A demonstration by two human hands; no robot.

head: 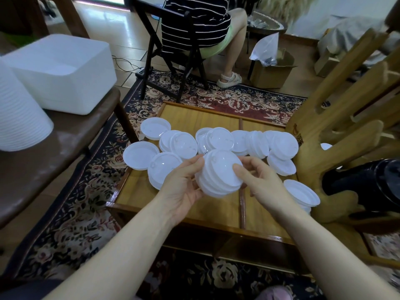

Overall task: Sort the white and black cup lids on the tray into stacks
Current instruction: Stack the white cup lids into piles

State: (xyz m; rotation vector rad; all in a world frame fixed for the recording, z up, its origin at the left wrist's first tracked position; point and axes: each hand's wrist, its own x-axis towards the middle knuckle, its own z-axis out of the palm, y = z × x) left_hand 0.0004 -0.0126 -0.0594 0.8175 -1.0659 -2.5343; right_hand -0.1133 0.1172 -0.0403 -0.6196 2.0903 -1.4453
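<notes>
A nested stack of white lids [218, 176] hangs tilted above the wooden tray [194, 118]. My left hand [184, 182] grips its left and under side. My right hand [259, 178] holds its right rim, thumb on top. Several loose white lids [220, 138] lie overlapping across the tray's far half. Two single white lids [140, 155] hang over the left rim. A short stack of white lids [302, 192] stands at the right edge. A black stack of lids [368, 182] lies on its side at the far right, beyond the tray.
A hand-shaped wooden chair [337, 131] crowds the tray's right side. To the left a brown seat carries a white tub [62, 70] and a tall stack of white containers [19, 113]. A seated person [194, 24] on a dark folding chair is behind the tray, near a cardboard box [272, 72].
</notes>
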